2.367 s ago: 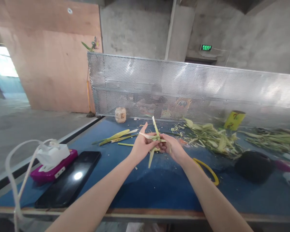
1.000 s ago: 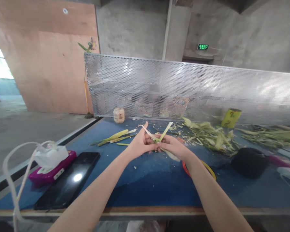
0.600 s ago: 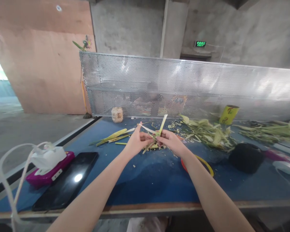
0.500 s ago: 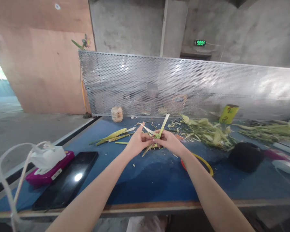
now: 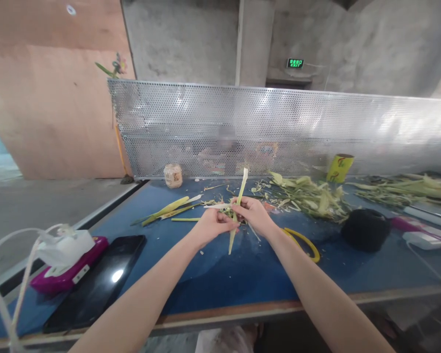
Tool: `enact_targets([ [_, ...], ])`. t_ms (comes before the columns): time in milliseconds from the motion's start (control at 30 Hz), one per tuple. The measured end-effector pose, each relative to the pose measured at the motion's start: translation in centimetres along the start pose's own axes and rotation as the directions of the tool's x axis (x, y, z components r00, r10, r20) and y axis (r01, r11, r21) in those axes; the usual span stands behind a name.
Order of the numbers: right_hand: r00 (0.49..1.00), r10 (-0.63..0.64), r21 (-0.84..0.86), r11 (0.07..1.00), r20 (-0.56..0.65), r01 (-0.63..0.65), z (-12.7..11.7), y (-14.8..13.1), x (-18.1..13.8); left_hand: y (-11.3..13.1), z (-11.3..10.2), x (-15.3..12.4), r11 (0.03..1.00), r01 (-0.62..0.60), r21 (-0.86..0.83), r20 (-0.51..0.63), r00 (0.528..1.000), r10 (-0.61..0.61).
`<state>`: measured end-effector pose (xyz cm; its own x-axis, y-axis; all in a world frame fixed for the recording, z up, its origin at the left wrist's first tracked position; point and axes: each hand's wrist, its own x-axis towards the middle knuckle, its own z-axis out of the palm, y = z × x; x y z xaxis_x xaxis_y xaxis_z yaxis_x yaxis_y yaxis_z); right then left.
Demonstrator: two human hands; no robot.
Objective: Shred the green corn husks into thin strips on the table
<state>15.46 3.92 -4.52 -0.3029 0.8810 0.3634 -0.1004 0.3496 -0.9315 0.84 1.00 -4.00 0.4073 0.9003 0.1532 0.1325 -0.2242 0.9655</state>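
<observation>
Over the middle of the blue table, my left hand [image 5: 210, 226] and my right hand [image 5: 256, 214] are close together, fingers pinched on crossed pale green leaf strips [image 5: 242, 185]. One strip stands up above my right fingers, and its tapered tail [image 5: 232, 243] points down below the hands. A whitish end [image 5: 216, 206] sticks out leftward over my left hand. My fingers hide the spot where the strips cross. Behind them lie small plant scraps [image 5: 226, 200]. Left of my hands rest longer yellow-green leaves [image 5: 169, 210].
A heap of husk-like leaves [image 5: 316, 196] lies right, near a yellow can-like container [image 5: 340, 168] and a dark round object [image 5: 365, 229]. A yellow ring [image 5: 308, 245] sits beside my right forearm. Left are a phone [image 5: 99, 279] and a magenta power strip [image 5: 69, 274]. A perforated metal screen [image 5: 191, 127] closes the back.
The strips have turned in my fingers: the whitish end lies flatter, and the lower tail hangs more steeply. My left hand has lowered slightly. The view has swung a little right.
</observation>
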Motion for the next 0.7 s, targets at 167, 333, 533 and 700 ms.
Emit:
enact_targets([
  [167,0.997,0.083,0.035,0.996,0.004,-0.083,0.2,-0.1,0.0,-0.3,0.4,0.1,0.997,-0.068,-0.045,0.004,0.998,0.068],
  [333,0.989,0.146,0.176,0.973,0.017,-0.147,0.5,-0.3,0.1,0.1,0.3,0.2,0.974,-0.159,-0.158,-0.268,0.957,0.113],
  [533,0.991,0.108,0.117,0.986,0.077,-0.116,0.4,-0.5,-0.3,0.9,-0.4,0.3,0.976,-0.143,-0.165,-0.428,0.902,0.059],
  [700,0.988,0.103,0.032,0.994,0.114,-0.107,0.4,-0.6,-0.5,1.4,-1.0,0.4,0.955,-0.202,-0.218,-0.441,0.893,0.088],
])
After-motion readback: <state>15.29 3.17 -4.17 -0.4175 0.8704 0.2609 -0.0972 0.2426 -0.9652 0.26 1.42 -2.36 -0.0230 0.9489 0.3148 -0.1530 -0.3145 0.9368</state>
